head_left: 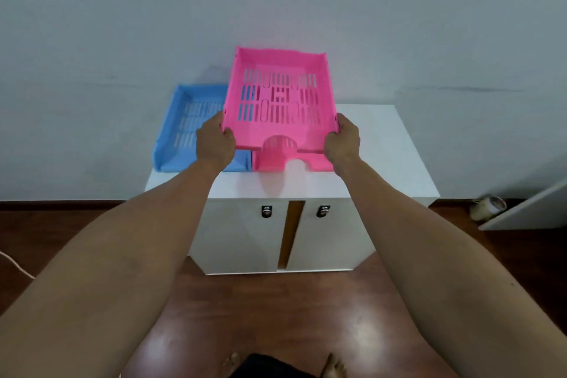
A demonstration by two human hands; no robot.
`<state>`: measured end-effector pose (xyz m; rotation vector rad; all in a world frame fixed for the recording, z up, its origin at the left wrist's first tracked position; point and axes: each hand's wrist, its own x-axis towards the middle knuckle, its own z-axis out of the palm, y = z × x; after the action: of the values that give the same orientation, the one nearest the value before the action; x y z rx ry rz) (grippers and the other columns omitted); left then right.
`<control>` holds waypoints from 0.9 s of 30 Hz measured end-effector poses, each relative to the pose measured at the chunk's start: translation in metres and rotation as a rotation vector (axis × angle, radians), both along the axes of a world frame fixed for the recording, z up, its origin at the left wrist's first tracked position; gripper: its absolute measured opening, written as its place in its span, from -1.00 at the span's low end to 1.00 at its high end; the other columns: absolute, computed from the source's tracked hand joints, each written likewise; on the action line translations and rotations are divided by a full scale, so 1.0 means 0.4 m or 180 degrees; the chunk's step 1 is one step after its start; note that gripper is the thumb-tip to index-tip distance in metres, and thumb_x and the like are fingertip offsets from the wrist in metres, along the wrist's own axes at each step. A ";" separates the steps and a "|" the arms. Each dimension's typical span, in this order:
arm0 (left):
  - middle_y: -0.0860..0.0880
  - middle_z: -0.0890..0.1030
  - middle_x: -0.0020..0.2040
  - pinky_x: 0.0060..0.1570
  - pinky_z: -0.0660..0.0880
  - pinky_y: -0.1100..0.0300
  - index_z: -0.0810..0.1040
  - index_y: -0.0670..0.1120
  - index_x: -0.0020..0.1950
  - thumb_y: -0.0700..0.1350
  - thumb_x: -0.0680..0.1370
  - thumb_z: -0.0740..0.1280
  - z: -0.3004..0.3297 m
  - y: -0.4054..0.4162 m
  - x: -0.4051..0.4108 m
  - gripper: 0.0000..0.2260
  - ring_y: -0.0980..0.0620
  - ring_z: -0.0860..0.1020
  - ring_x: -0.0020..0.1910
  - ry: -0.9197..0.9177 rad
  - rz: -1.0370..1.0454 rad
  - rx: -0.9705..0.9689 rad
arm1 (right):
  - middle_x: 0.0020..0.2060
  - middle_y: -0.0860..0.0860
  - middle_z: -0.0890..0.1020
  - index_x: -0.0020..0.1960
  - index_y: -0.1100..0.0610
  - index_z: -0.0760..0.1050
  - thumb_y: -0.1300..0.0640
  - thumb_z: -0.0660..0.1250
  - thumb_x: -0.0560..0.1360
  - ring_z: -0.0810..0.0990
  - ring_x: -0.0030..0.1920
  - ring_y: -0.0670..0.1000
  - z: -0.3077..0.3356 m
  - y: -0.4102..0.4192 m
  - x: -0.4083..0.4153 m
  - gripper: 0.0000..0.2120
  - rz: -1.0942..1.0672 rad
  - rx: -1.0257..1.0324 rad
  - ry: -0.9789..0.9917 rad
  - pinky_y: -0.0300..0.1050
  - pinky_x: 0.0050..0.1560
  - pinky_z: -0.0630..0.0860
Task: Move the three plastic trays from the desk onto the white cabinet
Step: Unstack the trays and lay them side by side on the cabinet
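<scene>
I hold a pink slotted plastic tray (277, 70) tilted up over the white cabinet (383, 144). My left hand (214, 144) grips its left front corner and my right hand (342, 144) grips its right front corner. Under it a second pink tray (276, 161) rests on the cabinet top, only its front edge showing. A blue tray (181, 123) lies on the cabinet's left side, touching the lower pink tray and overhanging the left edge a little.
The cabinet stands against a grey wall and has two doors with metal locks (266, 211). Its right part is bare white surface. A white board (527, 209) and a small pale object (487, 207) lie on the wooden floor at right.
</scene>
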<state>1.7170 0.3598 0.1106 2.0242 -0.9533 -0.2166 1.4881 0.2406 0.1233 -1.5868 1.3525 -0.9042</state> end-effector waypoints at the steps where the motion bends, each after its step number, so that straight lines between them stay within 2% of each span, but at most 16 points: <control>1: -0.24 0.68 0.08 -0.07 0.36 0.18 0.62 -0.21 0.25 -0.37 0.57 0.19 0.006 -0.019 -0.046 -0.67 -0.14 0.53 -0.05 0.0042 -0.0037 -0.0006 | -0.34 -0.09 0.46 -0.13 0.07 0.45 0.51 -0.03 0.38 0.38 -0.36 -0.05 0.010 -0.019 -0.044 -0.57 -0.0019 0.0002 0.0010 -0.41 -0.50 0.29; 3: -0.22 0.68 0.08 -0.06 0.41 0.16 0.62 -0.20 0.27 -0.38 0.58 0.19 0.016 -0.051 -0.119 -0.66 -0.11 0.54 -0.04 0.0149 -0.0123 -0.0019 | -0.34 -0.06 0.48 -0.12 0.13 0.50 0.51 -0.06 0.36 0.38 -0.36 -0.05 0.019 -0.053 -0.113 -0.55 -0.0043 -0.0018 -0.0069 -0.44 -0.54 0.27; 5: -0.21 0.69 0.13 0.01 0.46 0.15 0.62 -0.19 0.30 -0.37 0.60 0.19 0.018 -0.089 -0.195 -0.65 -0.18 0.60 0.05 0.0229 -0.0141 -0.0042 | -0.32 -0.04 0.50 -0.04 0.20 0.54 0.52 -0.07 0.36 0.39 -0.36 -0.03 0.020 -0.095 -0.188 -0.52 -0.0077 -0.0011 -0.0150 -0.43 -0.53 0.29; 8: -0.19 0.67 0.23 0.11 0.54 0.21 0.58 -0.20 0.40 -0.36 0.62 0.20 0.015 -0.145 -0.305 -0.62 -0.20 0.63 0.16 0.0302 -0.0183 -0.0058 | -0.32 -0.03 0.47 -0.05 0.18 0.51 0.51 -0.07 0.36 0.34 -0.38 -0.03 0.018 -0.157 -0.290 -0.53 -0.0084 0.0014 -0.0118 -0.39 -0.54 0.25; 10: -0.12 0.67 0.23 0.11 0.62 0.25 0.55 -0.19 0.42 -0.38 0.62 0.20 0.010 -0.180 -0.374 -0.61 -0.10 0.62 0.07 0.0380 -0.0244 -0.0079 | -0.32 -0.01 0.47 -0.07 0.19 0.50 0.51 -0.08 0.35 0.33 -0.36 0.00 0.010 -0.201 -0.352 -0.55 -0.0123 0.0040 -0.0116 -0.31 -0.48 0.27; 11: -0.13 0.67 0.22 0.12 0.64 0.19 0.56 -0.19 0.41 -0.40 0.61 0.19 0.007 -0.199 -0.404 -0.60 -0.06 0.59 0.02 0.0388 -0.0268 -0.0083 | -0.30 0.02 0.47 -0.06 0.24 0.50 0.51 -0.08 0.34 0.32 -0.34 0.02 0.005 -0.223 -0.382 -0.56 -0.0146 0.0079 -0.0149 -0.25 -0.42 0.27; 13: -0.15 0.69 0.22 0.15 0.64 0.06 0.56 -0.18 0.42 -0.39 0.60 0.20 -0.001 -0.233 -0.459 -0.59 -0.03 0.58 -0.03 0.0374 -0.0291 -0.0028 | -0.26 0.07 0.49 -0.01 0.31 0.52 0.50 -0.09 0.32 0.34 -0.29 0.05 -0.005 -0.262 -0.435 -0.53 -0.0189 0.0143 -0.0196 -0.21 -0.36 0.27; 15: -0.15 0.68 0.21 0.18 0.62 0.06 0.53 -0.17 0.45 -0.37 0.62 0.21 -0.016 -0.266 -0.496 -0.59 -0.04 0.60 -0.04 0.0459 -0.0308 0.0057 | -0.28 0.01 0.50 0.01 0.26 0.55 0.50 -0.09 0.32 0.36 -0.31 0.03 -0.014 -0.295 -0.481 -0.49 -0.0190 0.0170 -0.0210 -0.29 -0.43 0.29; 18: -0.17 0.64 0.35 0.35 0.57 -0.07 0.46 -0.16 0.52 -0.30 0.62 0.25 -0.057 -0.317 -0.530 -0.56 -0.13 0.65 0.20 0.0628 -0.0338 0.0163 | -0.29 -0.03 0.52 0.06 0.24 0.58 0.51 -0.08 0.34 0.38 -0.32 0.01 -0.025 -0.343 -0.537 -0.44 -0.0212 0.0208 -0.0238 -0.30 -0.42 0.31; 21: -0.20 0.58 0.43 0.43 0.50 -0.14 0.45 -0.17 0.53 -0.28 0.62 0.28 -0.102 -0.364 -0.554 -0.55 -0.20 0.57 0.38 0.0770 -0.0366 0.0226 | -0.24 -0.02 0.57 0.10 0.22 0.59 0.53 -0.08 0.36 0.45 -0.31 -0.03 -0.044 -0.384 -0.577 -0.43 -0.0256 0.0260 -0.0234 -0.34 -0.40 0.40; 23: -0.19 0.60 0.41 0.43 0.51 -0.12 0.45 -0.18 0.53 -0.29 0.62 0.28 -0.108 -0.381 -0.574 -0.55 -0.17 0.60 0.35 0.0804 -0.0386 0.0249 | -0.25 -0.03 0.57 0.10 0.23 0.59 0.54 -0.07 0.36 0.46 -0.32 -0.04 -0.062 -0.404 -0.596 -0.43 -0.0285 0.0284 -0.0231 -0.38 -0.44 0.40; 27: -0.16 0.65 0.32 0.39 0.54 -0.08 0.48 -0.18 0.51 -0.28 0.61 0.29 -0.125 -0.413 -0.598 -0.56 -0.15 0.64 0.26 0.0805 -0.0398 0.0289 | -0.22 -0.02 0.58 0.14 0.26 0.59 0.54 -0.07 0.37 0.49 -0.28 -0.03 -0.104 -0.447 -0.621 -0.42 -0.0287 0.0297 -0.0273 -0.33 -0.30 0.46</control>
<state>1.4778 0.1947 0.0608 1.9628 -0.9231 -0.5790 1.2397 0.0619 0.0817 -1.4105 1.3944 -0.9390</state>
